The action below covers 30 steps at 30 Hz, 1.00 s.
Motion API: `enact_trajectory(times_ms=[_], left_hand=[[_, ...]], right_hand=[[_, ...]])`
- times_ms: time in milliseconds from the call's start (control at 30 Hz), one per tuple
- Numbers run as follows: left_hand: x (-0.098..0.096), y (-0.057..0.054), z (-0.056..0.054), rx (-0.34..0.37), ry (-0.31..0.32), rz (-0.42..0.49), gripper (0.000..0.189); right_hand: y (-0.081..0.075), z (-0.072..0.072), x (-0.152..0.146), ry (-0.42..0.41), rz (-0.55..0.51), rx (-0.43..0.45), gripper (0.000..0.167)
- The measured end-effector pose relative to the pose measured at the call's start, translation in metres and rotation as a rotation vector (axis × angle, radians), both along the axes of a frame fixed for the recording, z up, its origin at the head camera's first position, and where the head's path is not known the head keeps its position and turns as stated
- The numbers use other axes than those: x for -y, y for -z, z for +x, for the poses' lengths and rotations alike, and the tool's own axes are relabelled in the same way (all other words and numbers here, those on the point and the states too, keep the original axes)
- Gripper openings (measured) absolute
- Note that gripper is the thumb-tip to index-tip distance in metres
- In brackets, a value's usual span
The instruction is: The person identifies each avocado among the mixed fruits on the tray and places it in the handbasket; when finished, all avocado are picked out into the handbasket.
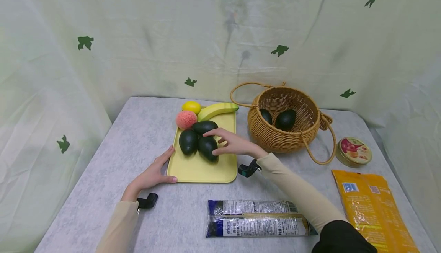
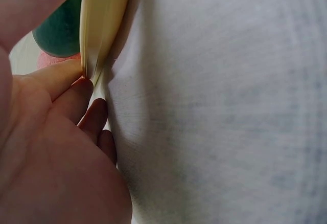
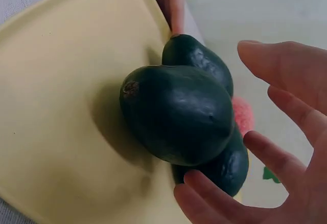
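Three dark green avocados lie together on a yellow tray (image 1: 200,172). My right hand (image 1: 234,142) hovers with spread fingers over the nearest right avocado (image 1: 208,148); in the right wrist view its fingers are around the far side of that avocado (image 3: 176,114). The left avocado (image 1: 188,142) and the back avocado (image 1: 204,126) lie beside it. My left hand (image 1: 153,174) rests against the tray's left edge, fingers extended along the side and thumb at the front corner. In the left wrist view, its fingertips meet the tray rim (image 2: 102,24).
Behind the avocados are a pink round fruit (image 1: 186,119), a lemon (image 1: 191,107) and a banana (image 1: 218,110). A wicker basket (image 1: 275,140) holds two avocados. A round tin (image 1: 354,152), an orange bag (image 1: 377,211) and blue-ended packets (image 1: 258,218) lie right and in front.
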<state>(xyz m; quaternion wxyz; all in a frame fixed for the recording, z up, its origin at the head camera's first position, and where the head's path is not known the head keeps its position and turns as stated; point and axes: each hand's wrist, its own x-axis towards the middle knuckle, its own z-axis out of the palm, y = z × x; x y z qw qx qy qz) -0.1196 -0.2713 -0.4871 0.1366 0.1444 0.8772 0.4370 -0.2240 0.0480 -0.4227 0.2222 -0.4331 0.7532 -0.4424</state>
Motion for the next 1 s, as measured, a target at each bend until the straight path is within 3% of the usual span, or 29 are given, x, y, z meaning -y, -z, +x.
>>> enact_trajectory(times_ms=[400,667,833,1000], left_hand=[[0.001,0.001,0.000,-0.006,-0.003,0.000,0.106],[0.000,0.000,0.000,0.000,0.001,0.004,0.106],[0.000,-0.002,0.000,0.000,-0.002,0.006,0.106],[-0.001,-0.002,0.000,0.001,-0.004,0.010,0.106]], right_hand=[[0.004,-0.001,0.021,-0.006,0.221,-0.185,0.060],[0.007,0.000,0.030,-0.013,0.308,-0.257,0.061],[0.012,-0.001,0.031,-0.005,0.292,-0.252,0.058],[0.012,-0.003,0.027,0.009,0.193,-0.176,0.055]])
